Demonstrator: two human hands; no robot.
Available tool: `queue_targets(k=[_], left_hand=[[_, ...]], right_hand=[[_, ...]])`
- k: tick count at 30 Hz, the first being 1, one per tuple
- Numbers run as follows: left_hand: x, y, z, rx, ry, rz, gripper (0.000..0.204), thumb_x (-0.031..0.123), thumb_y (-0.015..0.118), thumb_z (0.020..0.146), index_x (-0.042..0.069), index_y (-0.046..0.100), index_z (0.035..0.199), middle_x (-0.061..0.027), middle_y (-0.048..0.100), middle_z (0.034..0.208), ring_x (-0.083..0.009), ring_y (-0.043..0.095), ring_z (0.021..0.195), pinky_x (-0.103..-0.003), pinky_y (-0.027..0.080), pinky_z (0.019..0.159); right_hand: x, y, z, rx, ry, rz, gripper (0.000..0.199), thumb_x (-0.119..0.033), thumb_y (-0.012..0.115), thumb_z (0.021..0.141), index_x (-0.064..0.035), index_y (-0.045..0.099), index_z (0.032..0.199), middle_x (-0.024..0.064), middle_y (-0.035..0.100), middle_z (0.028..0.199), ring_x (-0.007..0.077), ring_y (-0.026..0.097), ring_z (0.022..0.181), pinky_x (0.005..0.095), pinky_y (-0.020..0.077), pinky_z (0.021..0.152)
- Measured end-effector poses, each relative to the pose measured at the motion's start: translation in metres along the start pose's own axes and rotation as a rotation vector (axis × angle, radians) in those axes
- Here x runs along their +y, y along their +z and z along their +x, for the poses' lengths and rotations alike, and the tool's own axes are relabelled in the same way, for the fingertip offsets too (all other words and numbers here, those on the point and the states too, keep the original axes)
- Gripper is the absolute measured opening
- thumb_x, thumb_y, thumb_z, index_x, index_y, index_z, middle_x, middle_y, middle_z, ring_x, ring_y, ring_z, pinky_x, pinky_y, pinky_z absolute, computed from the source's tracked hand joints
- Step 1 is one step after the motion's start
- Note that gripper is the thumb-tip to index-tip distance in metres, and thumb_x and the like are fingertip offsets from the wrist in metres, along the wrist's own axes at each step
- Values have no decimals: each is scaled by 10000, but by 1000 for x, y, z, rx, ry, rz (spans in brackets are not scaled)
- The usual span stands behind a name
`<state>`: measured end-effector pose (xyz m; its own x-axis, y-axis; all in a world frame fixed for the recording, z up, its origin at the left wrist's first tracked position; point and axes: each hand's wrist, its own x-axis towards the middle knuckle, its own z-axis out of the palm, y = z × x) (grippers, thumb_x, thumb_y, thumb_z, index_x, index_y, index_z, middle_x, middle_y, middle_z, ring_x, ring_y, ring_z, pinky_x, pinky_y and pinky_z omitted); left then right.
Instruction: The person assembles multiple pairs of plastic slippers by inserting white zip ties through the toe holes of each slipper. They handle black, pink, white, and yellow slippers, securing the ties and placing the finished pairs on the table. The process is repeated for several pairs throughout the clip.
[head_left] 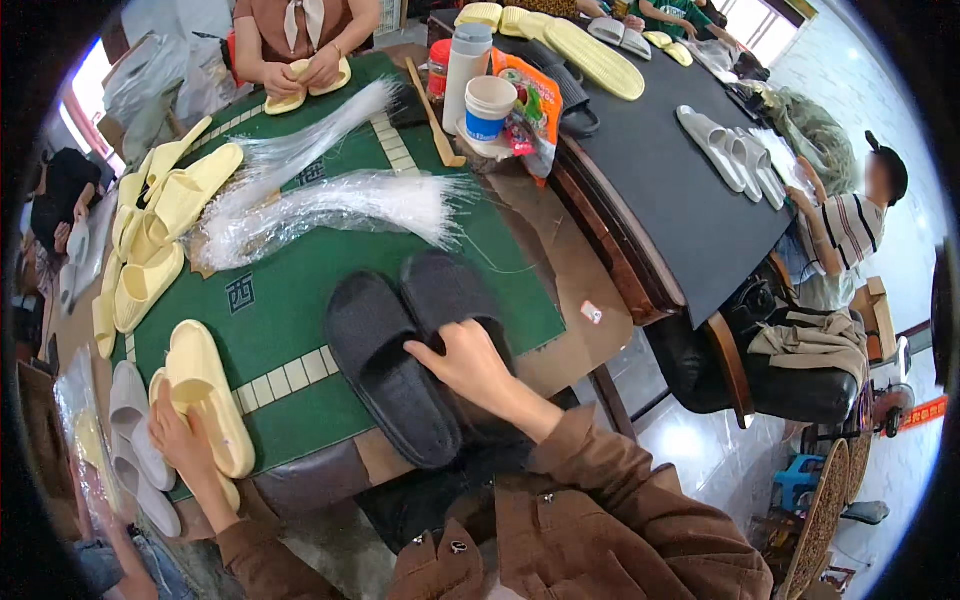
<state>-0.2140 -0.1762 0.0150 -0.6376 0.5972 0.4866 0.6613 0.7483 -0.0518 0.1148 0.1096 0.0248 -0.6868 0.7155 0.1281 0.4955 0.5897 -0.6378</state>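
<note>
A pair of black slippers [385,365] lies at the near edge of the green table mat, toes pointing away from me. My right hand [468,362] is closed on the right-hand black slipper, thumb and fingers around its strap. To the left, my left hand [182,442] grips one of two pale yellow slippers [205,375] at its strap; the hand partly covers that slipper. Grey slippers [135,440] lie just left of this hand. Beyond both hands, bundles of clear plastic strands [340,205] are spread over the mat.
More yellow slippers [150,285] are piled at the mat's left side. A bottle [467,70], a paper cup [490,105] and a wooden stick [432,120] stand or lie at the far right corner. A dark table [660,170] carries more slippers. Other people work around the tables.
</note>
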Motion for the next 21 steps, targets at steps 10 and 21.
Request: queue_targets(k=[10, 21], left_hand=[[-27, 11, 0, -44, -28, 98, 574, 122, 570, 894, 204, 375, 1427, 4, 456, 1424, -317, 400, 1300, -564, 255, 1074], [36, -10, 6, 45, -113, -37, 533, 152, 515, 930, 181, 371, 1442, -85, 346, 1490, -335, 251, 1400, -588, 173, 1111]], right_hand=[[94, -115, 27, 264, -232, -354, 195, -16, 539, 847, -28, 640, 1012, 125, 626, 1044, 328, 626, 922, 391, 519, 781], [147, -130, -5, -35, -345, -608, 145, -72, 600, 798, -43, 517, 913, 115, 547, 847, 304, 606, 820, 385, 522, 647]])
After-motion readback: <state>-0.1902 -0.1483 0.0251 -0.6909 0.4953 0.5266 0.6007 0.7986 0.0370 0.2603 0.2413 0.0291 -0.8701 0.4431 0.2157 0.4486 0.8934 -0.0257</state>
